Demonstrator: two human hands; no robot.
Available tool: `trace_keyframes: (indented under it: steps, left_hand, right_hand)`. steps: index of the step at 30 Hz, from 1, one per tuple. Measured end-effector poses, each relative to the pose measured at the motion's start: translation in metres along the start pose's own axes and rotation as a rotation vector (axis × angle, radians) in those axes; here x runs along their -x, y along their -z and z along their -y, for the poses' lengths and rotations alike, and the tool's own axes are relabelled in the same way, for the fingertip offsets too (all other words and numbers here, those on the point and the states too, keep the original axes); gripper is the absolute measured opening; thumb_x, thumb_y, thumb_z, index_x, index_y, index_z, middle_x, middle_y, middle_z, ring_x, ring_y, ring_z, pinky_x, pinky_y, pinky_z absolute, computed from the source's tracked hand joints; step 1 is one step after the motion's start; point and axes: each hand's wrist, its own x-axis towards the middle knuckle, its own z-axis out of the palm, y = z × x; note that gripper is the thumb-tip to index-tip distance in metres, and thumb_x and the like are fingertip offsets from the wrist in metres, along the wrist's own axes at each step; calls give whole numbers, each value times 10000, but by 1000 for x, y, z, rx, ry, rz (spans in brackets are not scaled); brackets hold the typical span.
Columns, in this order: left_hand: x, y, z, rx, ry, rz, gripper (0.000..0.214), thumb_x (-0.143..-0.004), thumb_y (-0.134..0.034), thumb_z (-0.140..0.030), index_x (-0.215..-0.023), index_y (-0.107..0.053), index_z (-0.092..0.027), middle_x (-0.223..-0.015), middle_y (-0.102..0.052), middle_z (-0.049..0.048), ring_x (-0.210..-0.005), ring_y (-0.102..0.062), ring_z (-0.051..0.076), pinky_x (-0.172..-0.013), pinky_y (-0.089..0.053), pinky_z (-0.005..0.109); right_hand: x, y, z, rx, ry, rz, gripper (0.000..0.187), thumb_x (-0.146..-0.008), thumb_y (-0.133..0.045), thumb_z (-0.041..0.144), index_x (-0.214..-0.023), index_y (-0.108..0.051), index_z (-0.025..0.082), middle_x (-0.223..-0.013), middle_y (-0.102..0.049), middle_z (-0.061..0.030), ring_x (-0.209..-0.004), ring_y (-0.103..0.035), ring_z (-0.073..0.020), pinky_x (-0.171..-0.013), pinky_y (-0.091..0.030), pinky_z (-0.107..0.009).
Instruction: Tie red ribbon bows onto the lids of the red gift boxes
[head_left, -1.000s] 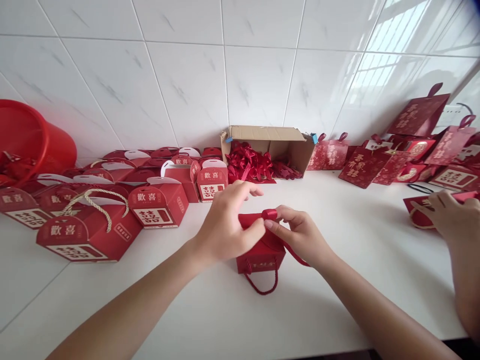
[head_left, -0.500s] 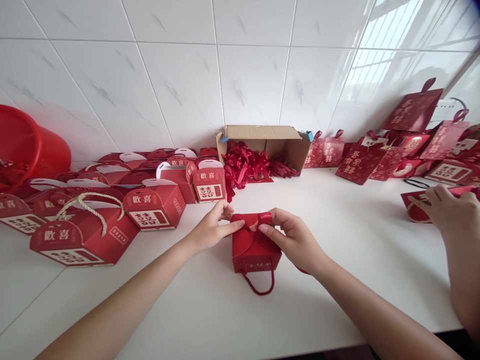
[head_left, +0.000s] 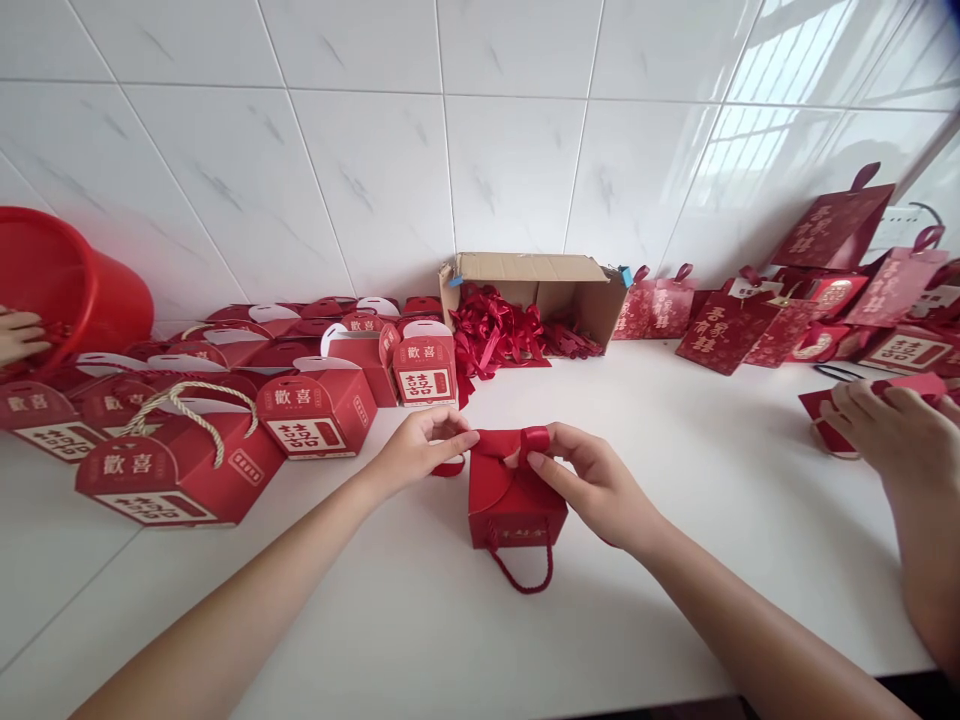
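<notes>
In front of me a small red gift box [head_left: 517,500] stands on the white table, its curved top flaps folded over and a dark red cord handle [head_left: 529,585] hanging down its near side. My right hand [head_left: 596,480] pinches a loop of red ribbon [head_left: 534,438] at the box top between thumb and fingers. At the top left edge, my left hand [head_left: 420,450] is closed with thumb and forefinger together. A curve of the same ribbon shows below those fingers, left of the box. Part of the ribbon lies hidden behind my hands.
An open cardboard box [head_left: 536,268] with red ribbons stands against the tiled wall. Several red gift boxes [head_left: 315,410] crowd the left, beside a red bucket [head_left: 112,300] with another person's hand in it. At right, a co-worker's hand [head_left: 892,430] rests on red packaging near upright bags [head_left: 727,325].
My left thumb has moved back from the box top to its left edge, and a ribbon curve now shows there. Another person's hand has appeared in the bucket. My right hand keeps its pinch.
</notes>
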Motion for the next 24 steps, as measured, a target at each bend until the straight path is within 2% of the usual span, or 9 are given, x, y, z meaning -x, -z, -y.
trace_keyframes:
  steps: [3, 8, 10, 13, 15, 18, 21, 24]
  left_hand:
    - [1, 7, -4, -130, -66, -60, 329, -734, -679, -463, -690, -551, -163, -655, -515, -22, -617, -483, 104, -539, -412, 203]
    - [15, 20, -28, -331, -98, 5, 276, -733, -689, -457, -748, -648, -184, -678, -550, -9, -570, -500, 110, -484, -409, 216]
    - [23, 20, -43, -471, -209, -38, 229, -720, -712, -435, -744, -682, -209, -696, -541, -7, -633, -519, 126, -525, -428, 222]
    - [31, 14, -66, -595, -371, -76, 104, -777, -674, -338, -763, -700, -238, -718, -524, -7, -699, -523, 131, -588, -439, 223]
    - [31, 8, -79, -584, -432, -14, 75, -810, -631, -259, -773, -693, -240, -821, -579, 4, -789, -559, 140, -653, -464, 227]
    - [23, -1, -93, -533, -435, 139, 119, -841, -570, -216, -823, -683, -249, -990, -641, 5, -946, -587, 168, -706, -491, 235]
    - [8, -8, -102, -482, -382, 249, 137, -848, -543, -223, -880, -675, -242, -950, -675, 8, -919, -617, 179, -740, -513, 275]
    - [-11, -15, -107, -348, -382, 298, 134, -822, -567, -211, -934, -640, -210, -949, -674, 31, -913, -637, 182, -781, -526, 305]
  right_hand:
    - [0, -2, 0, -10, -16, -34, 205, -906, -518, 346, -960, -641, 191, -967, -661, -54, -853, -606, -175, -725, -516, -292]
    - [-3, -7, 2, 49, -27, -142, 171, -871, -533, 306, -869, -650, 181, -840, -677, -33, -778, -589, -156, -685, -493, -265]
    - [-4, -9, 4, 99, -27, -176, 161, -851, -531, 277, -822, -653, 176, -788, -674, -26, -738, -581, -149, -667, -480, -258]
    - [-7, -13, 6, 156, -60, -215, 149, -810, -535, 241, -797, -666, 170, -740, -668, -23, -700, -584, -154, -623, -467, -253]
    - [-9, -15, 6, 180, -87, -222, 155, -786, -533, 218, -808, -677, 167, -730, -666, -23, -679, -588, -156, -597, -458, -250]
    - [-10, -17, 6, 235, -83, -210, 169, -767, -519, 184, -805, -684, 169, -706, -658, -10, -625, -566, -139, -562, -434, -237]
    - [-8, -16, 6, 292, -12, -171, 162, -770, -498, 160, -724, -653, 168, -633, -602, 14, -553, -492, -106, -519, -385, -218]
    - [-6, -14, 7, 312, 59, -122, 168, -796, -518, 195, -650, -594, 161, -585, -548, 21, -522, -433, -91, -492, -338, -213]
